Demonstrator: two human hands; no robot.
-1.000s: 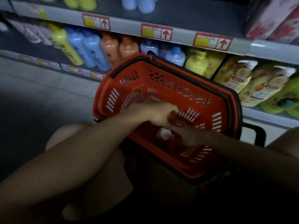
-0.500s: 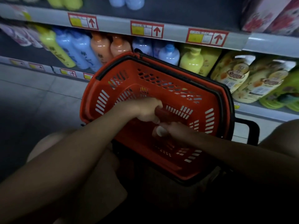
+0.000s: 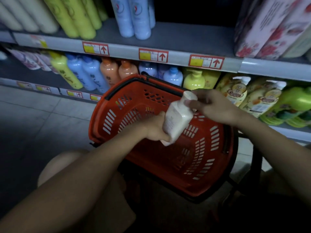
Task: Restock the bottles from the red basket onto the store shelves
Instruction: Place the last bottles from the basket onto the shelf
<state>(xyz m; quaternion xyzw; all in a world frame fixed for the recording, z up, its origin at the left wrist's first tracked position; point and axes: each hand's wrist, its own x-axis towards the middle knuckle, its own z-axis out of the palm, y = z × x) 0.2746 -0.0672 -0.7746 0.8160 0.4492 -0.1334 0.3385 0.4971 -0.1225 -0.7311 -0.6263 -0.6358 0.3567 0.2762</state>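
Clerk: Store aisle, dim; shelves (image 3: 168,52) across the upper frame, upper shelf bare at centre.

Checker: Item in your hands?

Clerk: One white bottle (image 3: 176,121), mid-frame, tilted above the red basket (image 3: 151,91). Your left hand (image 3: 154,128) grasps its base; your right hand (image 3: 213,106) pinches neck and cap, likely to turn it upright for shelving.

Checker: Basket contents?

Clerk: No other bottles visible.

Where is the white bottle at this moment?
In the head view, the white bottle is centre frame, tilted above the red basket, with the left hand gripping its base and the right hand holding near its cap.
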